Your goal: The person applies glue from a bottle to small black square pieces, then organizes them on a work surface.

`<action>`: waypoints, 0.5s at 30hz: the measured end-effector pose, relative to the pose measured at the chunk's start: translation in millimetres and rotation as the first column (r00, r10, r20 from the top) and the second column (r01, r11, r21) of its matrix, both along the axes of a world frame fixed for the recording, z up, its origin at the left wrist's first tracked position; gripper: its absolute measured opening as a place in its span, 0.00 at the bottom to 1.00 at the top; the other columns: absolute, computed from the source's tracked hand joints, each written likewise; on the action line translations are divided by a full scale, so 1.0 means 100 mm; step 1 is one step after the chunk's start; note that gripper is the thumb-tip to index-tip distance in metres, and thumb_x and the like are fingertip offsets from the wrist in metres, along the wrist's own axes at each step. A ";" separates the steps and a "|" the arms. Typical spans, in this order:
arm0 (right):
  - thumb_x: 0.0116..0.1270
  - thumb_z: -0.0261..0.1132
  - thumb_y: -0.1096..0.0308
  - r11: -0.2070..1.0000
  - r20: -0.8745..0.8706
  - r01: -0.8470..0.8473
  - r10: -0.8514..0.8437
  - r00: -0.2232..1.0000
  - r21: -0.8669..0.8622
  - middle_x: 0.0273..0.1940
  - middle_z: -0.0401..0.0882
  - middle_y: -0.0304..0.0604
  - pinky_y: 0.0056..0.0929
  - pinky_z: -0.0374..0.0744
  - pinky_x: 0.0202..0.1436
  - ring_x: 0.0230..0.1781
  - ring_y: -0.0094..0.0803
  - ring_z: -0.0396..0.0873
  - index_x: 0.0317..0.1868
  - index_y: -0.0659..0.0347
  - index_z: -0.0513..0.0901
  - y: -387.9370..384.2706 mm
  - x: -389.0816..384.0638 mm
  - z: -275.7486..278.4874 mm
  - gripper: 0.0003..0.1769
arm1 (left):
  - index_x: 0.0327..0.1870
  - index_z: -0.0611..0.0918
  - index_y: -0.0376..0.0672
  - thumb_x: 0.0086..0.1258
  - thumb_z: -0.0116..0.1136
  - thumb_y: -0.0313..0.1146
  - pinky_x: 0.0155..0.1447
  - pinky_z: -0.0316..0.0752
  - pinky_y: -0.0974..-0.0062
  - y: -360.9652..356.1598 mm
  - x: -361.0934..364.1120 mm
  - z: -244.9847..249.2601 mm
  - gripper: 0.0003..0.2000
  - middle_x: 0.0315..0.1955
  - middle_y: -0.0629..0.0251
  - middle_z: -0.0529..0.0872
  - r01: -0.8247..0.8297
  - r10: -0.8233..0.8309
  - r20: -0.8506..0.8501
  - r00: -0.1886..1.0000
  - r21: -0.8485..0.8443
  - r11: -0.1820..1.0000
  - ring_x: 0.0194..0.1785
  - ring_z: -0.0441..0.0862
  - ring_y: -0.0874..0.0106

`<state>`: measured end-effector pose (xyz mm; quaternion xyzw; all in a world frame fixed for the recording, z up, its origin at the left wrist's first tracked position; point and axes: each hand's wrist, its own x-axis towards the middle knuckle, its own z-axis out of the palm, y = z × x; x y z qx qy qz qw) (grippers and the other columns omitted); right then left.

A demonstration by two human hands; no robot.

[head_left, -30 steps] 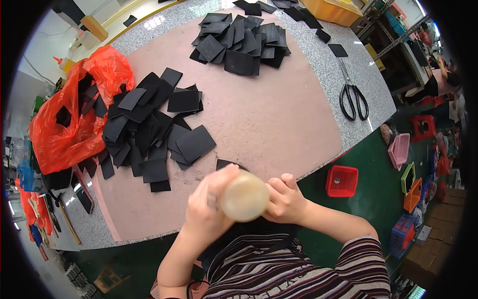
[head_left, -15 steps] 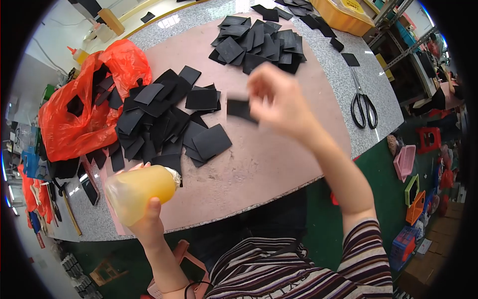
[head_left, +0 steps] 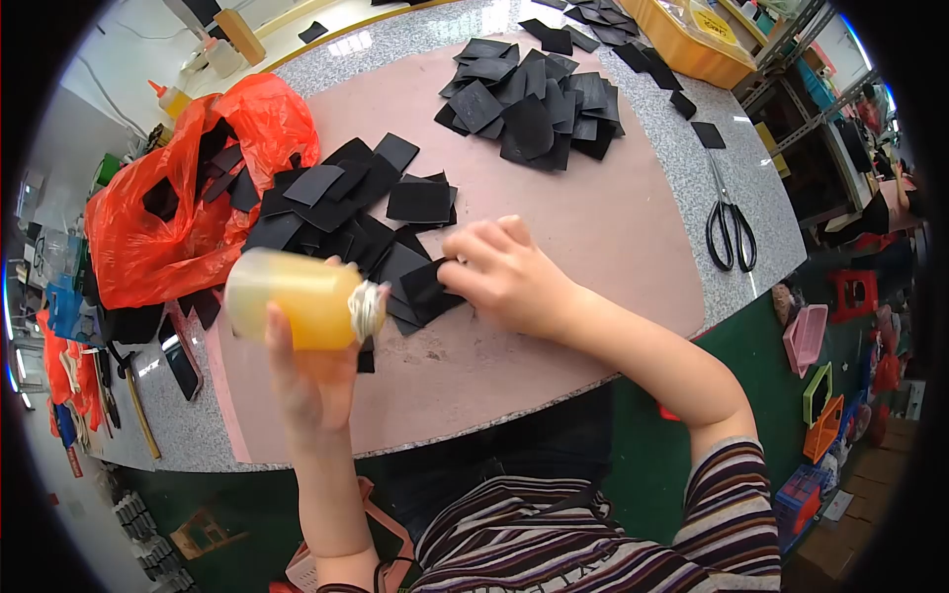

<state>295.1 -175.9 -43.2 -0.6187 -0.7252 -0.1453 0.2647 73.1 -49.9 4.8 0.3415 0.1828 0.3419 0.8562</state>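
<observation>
My left hand (head_left: 314, 381) is wrapped round a soft, see-through bottle (head_left: 297, 301) of yellow liquid, tipped on its side with its whitish wrapped neck pointing right. Close to that neck, my right hand (head_left: 504, 277) is closed, thumb and fingers pinching the edge of a black square piece (head_left: 431, 289). That piece lies over the right side of a loose heap of black pieces (head_left: 331, 212). Farther back on the pink mat (head_left: 573, 247) sits a second heap of black pieces (head_left: 529, 104).
A red plastic bag (head_left: 158, 232) holding black pieces stands at the left. Black-handled scissors (head_left: 730, 232) lie on the speckled table (head_left: 771, 252) at the right, and a phone (head_left: 180, 361) at the left edge. A yellow bin (head_left: 692, 49) is at the back.
My right hand has come down and left from near the far heap to the near heap. The bottle has risen slightly and moved right. One black piece now tops the far heap.
</observation>
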 end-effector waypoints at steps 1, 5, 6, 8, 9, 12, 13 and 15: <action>0.56 0.68 0.67 0.999 0.059 -0.027 0.025 0.998 0.023 0.46 0.77 0.36 0.36 0.68 0.54 0.48 0.33 0.76 0.41 0.53 0.79 -0.03 0.00 0.01 0.11 | 0.68 0.74 0.45 0.77 0.58 0.52 0.72 0.67 0.35 0.05 0.14 -0.03 0.26 0.65 0.55 0.78 0.143 -0.115 0.176 0.978 -0.156 0.977 0.69 0.76 0.59; 0.57 0.71 0.66 0.987 -0.241 -0.024 -0.015 0.970 -0.157 0.40 0.80 0.35 0.30 0.69 0.50 0.43 0.30 0.78 0.41 0.53 0.79 -0.32 -0.12 0.29 0.12 | 0.64 0.78 0.47 0.76 0.58 0.54 0.72 0.58 0.22 0.20 0.41 -0.21 0.25 0.62 0.59 0.81 0.183 -0.185 0.014 0.983 -0.227 0.956 0.70 0.75 0.64; 0.57 0.72 0.66 0.959 -0.506 -0.005 -0.145 0.850 -0.283 0.37 0.79 0.34 0.29 0.69 0.49 0.42 0.30 0.78 0.41 0.54 0.79 -0.46 -0.21 0.42 0.13 | 0.64 0.78 0.47 0.76 0.58 0.55 0.72 0.59 0.22 0.22 0.38 -0.24 0.25 0.62 0.59 0.81 0.187 -0.189 0.012 0.982 -0.224 0.956 0.69 0.75 0.64; 0.59 0.77 0.63 0.789 -0.796 -0.189 -0.513 0.322 -0.585 0.40 0.81 0.37 0.33 0.69 0.49 0.41 0.36 0.78 0.44 0.55 0.81 -0.68 -0.24 0.61 0.17 | 0.65 0.77 0.46 0.76 0.57 0.55 0.72 0.59 0.23 0.20 0.32 -0.27 0.26 0.62 0.57 0.81 0.189 -0.188 0.023 0.982 -0.205 0.960 0.69 0.76 0.63; 0.59 0.77 0.64 0.856 -0.729 -0.009 -0.436 0.528 -0.518 0.39 0.80 0.37 0.34 0.69 0.47 0.39 0.37 0.77 0.45 0.55 0.81 -0.74 -0.27 0.51 0.17 | 0.66 0.76 0.46 0.76 0.57 0.55 0.73 0.60 0.24 0.14 0.31 -0.25 0.26 0.62 0.57 0.80 0.207 -0.207 0.021 0.978 -0.193 0.959 0.69 0.76 0.63; 0.58 0.75 0.67 0.931 -0.448 0.301 -0.363 0.817 -0.207 0.34 0.74 0.37 0.38 0.65 0.45 0.37 0.38 0.73 0.47 0.54 0.82 -0.88 -0.38 0.22 0.17 | 0.67 0.74 0.44 0.77 0.56 0.56 0.72 0.61 0.24 -0.15 0.31 -0.22 0.29 0.64 0.56 0.76 0.316 -0.313 0.048 0.949 -0.166 0.934 0.67 0.77 0.61; 0.58 0.75 0.67 0.945 -0.455 0.283 -0.327 0.828 -0.165 0.33 0.73 0.37 0.37 0.64 0.45 0.36 0.37 0.72 0.45 0.54 0.82 -0.94 -0.40 0.21 0.16 | 0.68 0.72 0.42 0.75 0.58 0.56 0.71 0.63 0.25 -0.30 0.31 -0.19 0.31 0.65 0.56 0.74 0.353 -0.357 0.007 0.934 -0.175 0.919 0.66 0.77 0.60; 0.57 0.75 0.67 0.968 -0.466 0.239 -0.248 0.850 -0.078 0.32 0.71 0.36 0.36 0.63 0.45 0.35 0.36 0.72 0.42 0.54 0.83 -1.10 -0.49 0.17 0.13 | 0.70 0.70 0.40 0.75 0.59 0.55 0.72 0.68 0.35 -0.51 0.25 -0.29 0.32 0.63 0.55 0.76 0.346 -0.371 -0.192 0.909 -0.150 0.926 0.65 0.78 0.59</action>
